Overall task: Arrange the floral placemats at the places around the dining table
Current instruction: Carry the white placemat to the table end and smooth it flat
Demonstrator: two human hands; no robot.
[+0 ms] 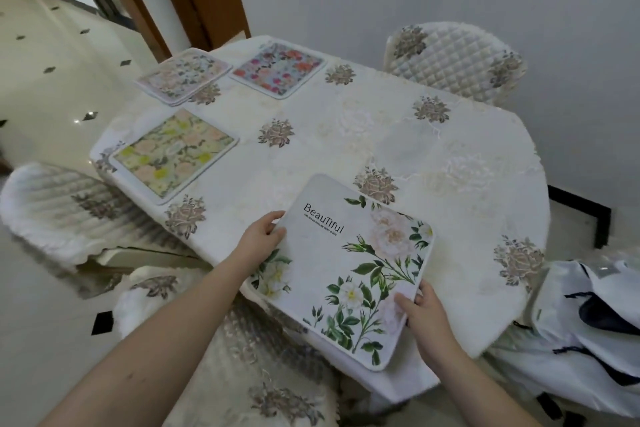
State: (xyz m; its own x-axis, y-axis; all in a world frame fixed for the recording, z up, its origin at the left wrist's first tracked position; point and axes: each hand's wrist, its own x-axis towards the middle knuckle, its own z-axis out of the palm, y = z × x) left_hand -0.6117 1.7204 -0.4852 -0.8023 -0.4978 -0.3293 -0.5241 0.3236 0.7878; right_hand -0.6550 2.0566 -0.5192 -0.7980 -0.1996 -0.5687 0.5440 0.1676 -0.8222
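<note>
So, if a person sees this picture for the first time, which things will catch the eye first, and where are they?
First comes the white rectangular placemat printed with green leaves and the word Beautiful, at the near edge of the cream embroidered tablecloth, gripped by the left hand and the right hand at opposite corners. Next, the yellow and pink floral placemat on the table's left side, then the red and blue floral placemat at the far end.

I see the dining table (398, 135) under a cream tablecloth (346, 156) patterned with brownish flowers. Directly on it lie a white placemat (349, 270) at the near edge, a yellow-green placemat (175, 156) on the left, and, at the far end, a red-flowered placemat (278, 68) beside a small stack of pale placemats (183, 75).
</note>
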